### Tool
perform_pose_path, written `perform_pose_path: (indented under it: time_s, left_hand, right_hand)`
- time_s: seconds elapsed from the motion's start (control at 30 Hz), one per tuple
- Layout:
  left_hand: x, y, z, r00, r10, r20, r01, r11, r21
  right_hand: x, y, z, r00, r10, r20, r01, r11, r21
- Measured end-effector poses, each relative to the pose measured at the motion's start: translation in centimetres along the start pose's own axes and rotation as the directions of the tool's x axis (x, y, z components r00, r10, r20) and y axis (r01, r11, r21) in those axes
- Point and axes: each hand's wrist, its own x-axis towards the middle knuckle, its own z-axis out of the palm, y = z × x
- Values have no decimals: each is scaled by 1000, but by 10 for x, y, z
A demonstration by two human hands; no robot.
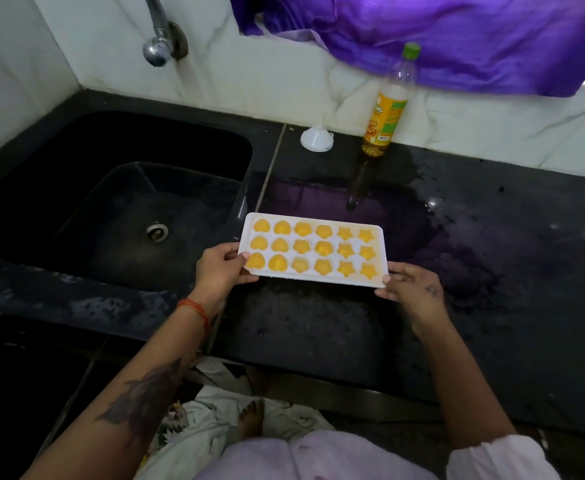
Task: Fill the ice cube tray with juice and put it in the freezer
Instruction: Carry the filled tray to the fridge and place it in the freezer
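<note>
A white ice cube tray point(313, 251), its moulds filled with orange juice, was gripped at its short ends by the left hand point(220, 268) and the right hand point(410, 287) over a black stone counter point(492, 271). Beyond the hands, a juice bottle point(386, 109) and a white funnel point(317, 136) were set against the marble wall. A dark sink point(111, 188) was seen beside the left hand, and purple cloth point(457, 36) was draped above.
</note>
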Motion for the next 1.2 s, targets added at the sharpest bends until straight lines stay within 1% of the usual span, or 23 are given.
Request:
perform_pose_path:
  time_s: [0.13, 0.27, 0.4, 0.5, 0.57, 0.73, 0.8, 0.9, 1.07, 1.2]
  left_hand:
    - [-27, -5, -23, 995, 27, -91, -33, 998, -58]
    - [-62, -16, -53, 979, 13, -204, -35, 994, -102]
    - [-109, -33, -87, 948, 11, -317, -62, 986, -152]
    - [-148, -48, -113, 910, -10, -414, -78, 978, -195]
    - [-177, -60, -131, 876, -36, -481, -77, 974, -213]
    - [-248, -90, -175, 774, -92, -627, -112, 954, -278]
    - [-274, -104, -193, 727, -117, -677, -131, 944, -304]
    - [-312, -129, -218, 644, -174, -745, -144, 929, -342]
    - [-374, -173, -255, 522, -257, -813, -166, 905, -392]
    - [-427, -204, -276, 428, -304, -851, -187, 892, -413]
  right_hand:
    - [-10, -9, 12, 994, -53, 100, 53, 999, 6]
    - [-24, -17, 30, 970, -86, 229, 90, 996, -7]
    - [-47, -21, 56, 922, -113, 370, 131, 991, -23]
    - [-69, -21, 81, 872, -123, 475, 162, 986, -43]
    - [-87, -20, 97, 826, -133, 548, 186, 982, -42]
    - [-136, -12, 144, 685, -138, 716, 241, 970, -44]
    - [-159, -7, 165, 631, -120, 766, 252, 966, -56]
    - [-193, 2, 194, 530, -104, 842, 279, 959, -58]
    - [-255, 24, 241, 387, -69, 920, 351, 933, -77]
    - [-314, 41, 270, 294, -26, 955, 388, 917, -94]
